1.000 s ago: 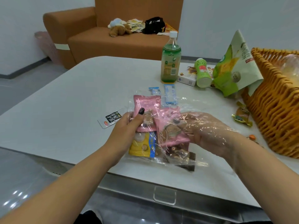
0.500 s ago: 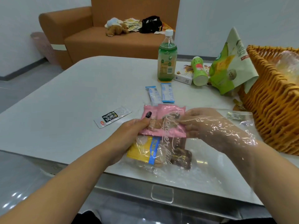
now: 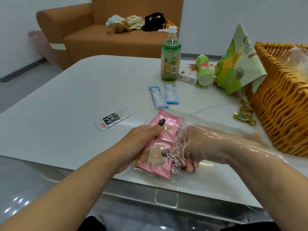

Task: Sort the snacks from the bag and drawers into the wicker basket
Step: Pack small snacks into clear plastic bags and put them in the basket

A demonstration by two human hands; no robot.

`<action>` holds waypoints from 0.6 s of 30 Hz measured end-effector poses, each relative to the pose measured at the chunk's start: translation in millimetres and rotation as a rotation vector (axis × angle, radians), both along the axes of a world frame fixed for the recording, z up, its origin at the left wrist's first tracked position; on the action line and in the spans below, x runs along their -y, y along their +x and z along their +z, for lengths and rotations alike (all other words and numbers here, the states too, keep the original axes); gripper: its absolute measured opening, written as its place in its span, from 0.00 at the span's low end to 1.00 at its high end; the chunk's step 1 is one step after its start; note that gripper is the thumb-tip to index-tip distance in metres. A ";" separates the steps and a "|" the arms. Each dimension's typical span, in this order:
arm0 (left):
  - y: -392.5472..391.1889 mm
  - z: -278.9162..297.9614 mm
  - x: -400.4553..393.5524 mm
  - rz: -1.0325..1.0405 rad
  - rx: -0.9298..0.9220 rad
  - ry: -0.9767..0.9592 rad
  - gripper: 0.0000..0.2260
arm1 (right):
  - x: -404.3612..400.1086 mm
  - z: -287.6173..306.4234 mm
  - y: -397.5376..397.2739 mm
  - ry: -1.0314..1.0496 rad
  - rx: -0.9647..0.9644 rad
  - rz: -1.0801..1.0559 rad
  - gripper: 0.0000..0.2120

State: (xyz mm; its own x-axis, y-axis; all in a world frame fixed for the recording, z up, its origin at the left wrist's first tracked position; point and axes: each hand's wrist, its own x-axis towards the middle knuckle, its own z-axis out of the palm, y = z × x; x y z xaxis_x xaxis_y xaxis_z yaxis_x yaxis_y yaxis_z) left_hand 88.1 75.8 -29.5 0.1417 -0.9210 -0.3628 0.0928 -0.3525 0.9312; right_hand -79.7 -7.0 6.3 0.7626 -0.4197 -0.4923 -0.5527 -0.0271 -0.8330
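1. Two hands work at the near edge of the white table point(image 3: 66, 104): the left hand point(image 3: 140, 144) grips a stack of pink snack packets point(image 3: 158, 147), thumb on top and fingers curled underneath.
2. The right hand point(image 3: 200, 145) is inside a clear plastic bag point(image 3: 216, 130) printed with white script, its fingers curled around the right side of the same pink packets; the bag film covers the wrist and forearm.
3. The packets are held just above the table edge, partly inside the bag mouth.
4. Just left of the hands lies a flat clear sachet with a black label point(image 3: 113, 118).
5. Beyond the hands lie two blue-and-white stick packets point(image 3: 164, 96), side by side.
6. Farther back stand a green drink bottle point(image 3: 170, 55), a small white box point(image 3: 190, 75), a lying green tube point(image 3: 204, 70) and a green pouch point(image 3: 233, 67) leaning against the wicker basket point(image 3: 283, 100).
7. The wicker basket sits at the right edge of the table, with green-wrapped candies point(image 3: 244, 116) beside its base.
8. A metal drawer handle point(image 3: 165, 199) shows below the table edge.
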 end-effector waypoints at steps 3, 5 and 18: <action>-2.9 -4.9 -1.6 0.018 0.033 -0.009 0.24 | -6.7 -1.2 4.6 -0.084 -0.029 0.027 0.18; -4.0 -6.7 -3.0 0.049 0.050 -0.029 0.22 | -8.3 -3.0 6.7 -0.124 -0.038 0.028 0.16; 9.7 -6.2 -9.6 0.339 -0.009 -0.105 0.19 | -9.1 -5.0 44.2 -0.395 0.151 -0.109 0.11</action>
